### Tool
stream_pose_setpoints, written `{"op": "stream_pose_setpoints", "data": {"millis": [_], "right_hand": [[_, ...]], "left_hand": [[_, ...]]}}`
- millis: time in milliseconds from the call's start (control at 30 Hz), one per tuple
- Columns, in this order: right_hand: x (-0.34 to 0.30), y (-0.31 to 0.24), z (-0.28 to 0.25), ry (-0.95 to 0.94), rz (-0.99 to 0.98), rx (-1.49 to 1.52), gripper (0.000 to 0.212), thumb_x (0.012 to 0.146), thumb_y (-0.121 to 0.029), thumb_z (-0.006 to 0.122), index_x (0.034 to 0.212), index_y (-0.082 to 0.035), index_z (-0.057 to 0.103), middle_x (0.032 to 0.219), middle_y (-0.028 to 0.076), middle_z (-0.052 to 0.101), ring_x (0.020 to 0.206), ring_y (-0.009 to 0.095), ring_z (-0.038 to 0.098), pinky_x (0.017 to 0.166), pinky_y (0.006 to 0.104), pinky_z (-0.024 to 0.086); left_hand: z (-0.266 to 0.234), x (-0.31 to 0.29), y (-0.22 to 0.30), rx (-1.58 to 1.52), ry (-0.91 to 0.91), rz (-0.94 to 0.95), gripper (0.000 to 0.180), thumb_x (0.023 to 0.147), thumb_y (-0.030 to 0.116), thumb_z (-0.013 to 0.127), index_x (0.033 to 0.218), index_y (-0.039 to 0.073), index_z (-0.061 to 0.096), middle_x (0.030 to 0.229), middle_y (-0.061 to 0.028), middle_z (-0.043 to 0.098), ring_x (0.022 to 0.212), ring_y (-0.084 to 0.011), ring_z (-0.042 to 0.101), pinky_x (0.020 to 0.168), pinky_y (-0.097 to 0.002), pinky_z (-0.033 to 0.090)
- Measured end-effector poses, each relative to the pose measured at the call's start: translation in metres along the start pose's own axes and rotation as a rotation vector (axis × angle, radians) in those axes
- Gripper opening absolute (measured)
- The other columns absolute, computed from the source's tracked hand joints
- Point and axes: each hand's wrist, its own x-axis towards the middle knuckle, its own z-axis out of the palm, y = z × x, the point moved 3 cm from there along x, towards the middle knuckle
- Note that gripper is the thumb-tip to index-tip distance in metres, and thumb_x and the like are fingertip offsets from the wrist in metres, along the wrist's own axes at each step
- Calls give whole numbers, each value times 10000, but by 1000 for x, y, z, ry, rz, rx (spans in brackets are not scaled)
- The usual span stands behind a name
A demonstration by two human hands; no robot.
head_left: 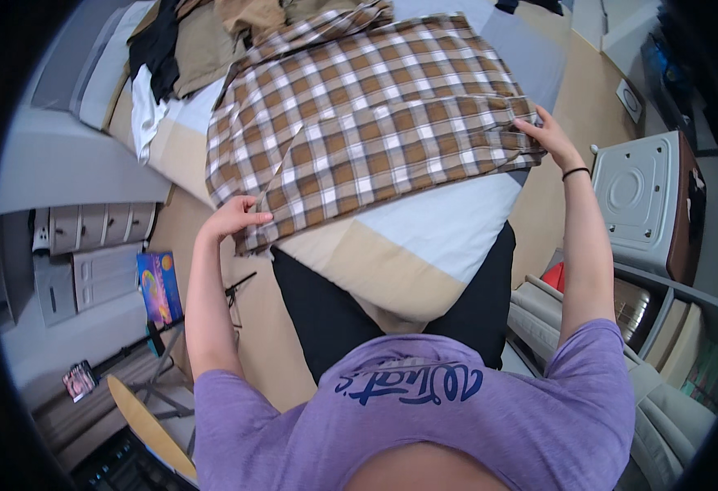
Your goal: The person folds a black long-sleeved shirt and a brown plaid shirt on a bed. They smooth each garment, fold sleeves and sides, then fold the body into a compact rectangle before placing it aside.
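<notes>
At the far left, a pile of dark, tan and white clothes (pixel 171 57) lies heaped on the bed (pixel 424 237), whose cover shows pale blue and beige bands. Near that pile, lower down on the left, stand grey drawers (pixel 97 225) and a colourful box (pixel 159 286).

The left hand (pixel 236 219) rests at the near left corner of the shirt (pixel 367 123), thumb and fingers pressed together on the cloth edge, pinching it. The shirt is a plaid one, brown and tan squares crossed with white and dark lines. It lies flat across the middle of the bed, partly folded, with one layer turned over another so that a straight fold edge runs across its width. The fabric looks soft, with light creases near both hands.

The right hand (pixel 543 131) holds the right edge of the shirt, its grip closed on the bunched cloth there; a dark band sits on that wrist. Further right, beside the bed, a white appliance (pixel 637 200) stands on the floor.
</notes>
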Motion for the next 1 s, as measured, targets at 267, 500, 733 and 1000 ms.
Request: {"op": "stream_pose_setpoints", "data": {"millis": [267, 500, 733, 1000], "right_hand": [[-25, 17, 16, 227, -283, -105, 929, 874, -358, 856, 1592, -40, 360, 1393, 163, 621, 1204, 242, 640, 1041, 355, 494], [-9, 43, -1, 534, -393, -77, 785, 836, -335, 873, 1485, -62, 525, 1315, 201, 667, 1169, 292, 645, 1014, 383, 501], [-21, 40, 13, 691, -225, -459, 759, 851, -443, 832, 1451, -67, 557, 1246, 205, 674, 1089, 337, 661, 938, 427, 527], [-70, -64, 167, 382, -897, -828, 517, 997, -292, 615, 1484, -136, 536, 1494, 158, 537, 1408, 363, 466, 1181, 531, 312]], "left_hand": [[20, -42, -17, -179, 77, 196, 401, 984, 312, 736, 1255, 32, 641, 1125, 42, 675, 1014, -46, 574, 932, -236, 473], [18, -49, -50, -221, 207, 339, 316, 1038, 288, 662, 1245, 51, 632, 1095, 29, 653, 980, -53, 554, 878, -243, 475], [23, -41, -84, -41, 226, 238, 245, 1034, 287, 669, 938, 82, 576, 718, 68, 503, 660, -48, 475, 605, -243, 405], [103, -39, 82, 451, 1057, 890, 444, 852, 117, 734, 1285, 58, 656, 1312, -174, 657, 1226, -366, 617, 1027, -441, 498]]}}
